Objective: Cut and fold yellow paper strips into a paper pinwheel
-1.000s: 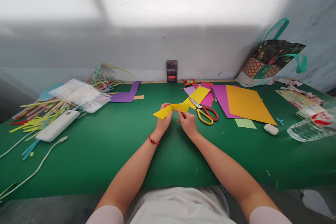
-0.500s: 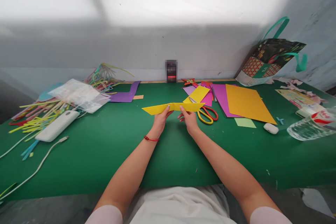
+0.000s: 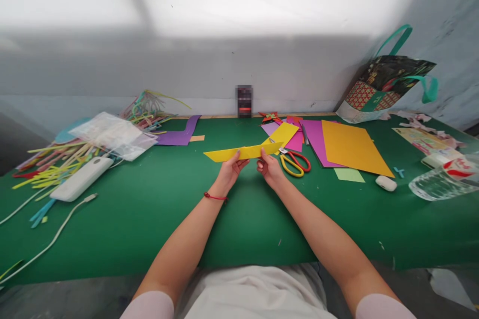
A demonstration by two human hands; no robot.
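Above the middle of the green table (image 3: 149,219) I hold a long folded yellow paper strip (image 3: 224,154). My left hand (image 3: 230,171) pinches it near its middle, thumb on the front face. My right hand (image 3: 270,167) pinches the strip's right part from below. The strip runs nearly level, its left tip pointed. A red cord sits on my left wrist. Just right of my right hand lie scissors (image 3: 294,162) with yellow and red handles.
Coloured paper sheets lie back right: orange (image 3: 352,147), magenta (image 3: 316,134), a yellow square (image 3: 285,133). A patterned bag (image 3: 381,87) leans on the wall. A plastic bottle (image 3: 437,184) lies far right. Left: coloured straws (image 3: 56,164), a white power bank (image 3: 80,179), cables.
The yellow paper has been opened from a short folded shape into a long strip. My hands have risen a little, and the right hand has shifted slightly left along the strip.
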